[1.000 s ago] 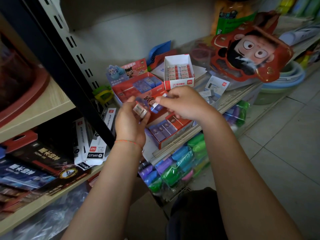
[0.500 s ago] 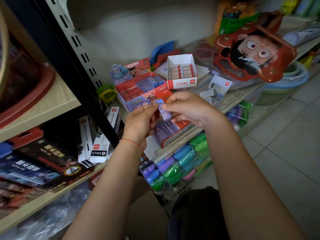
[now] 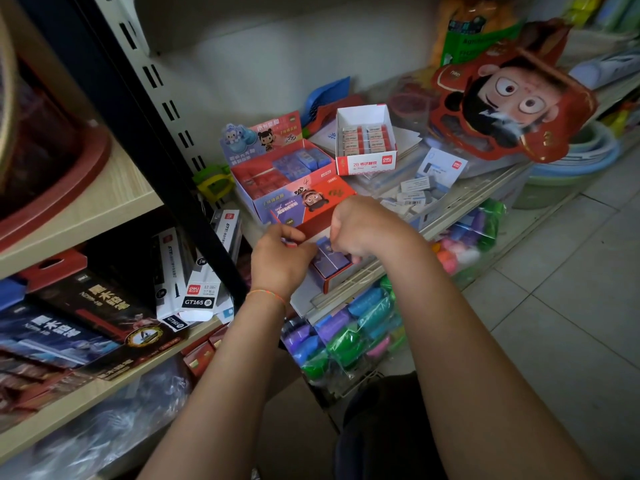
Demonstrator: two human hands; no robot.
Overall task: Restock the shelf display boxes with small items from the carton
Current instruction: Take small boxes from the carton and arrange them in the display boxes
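Head view: I'm mid-restock at the near box [image 3: 332, 268] on the shelf [image 3: 460, 209]. My right hand [image 3: 360, 230] curls over an eraser [image 3: 325, 249] going in; my left hand [image 3: 280, 256] pinches another small piece. Next, I judge: seat it square in the row.

Red-and-blue display box [image 3: 277, 174], white-red eraser box [image 3: 365, 140] — purplish, perhaps, small erasers [image 3: 329, 256]

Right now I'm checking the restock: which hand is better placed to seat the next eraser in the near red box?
Right hand: it is already over the purple erasers in the near red box.
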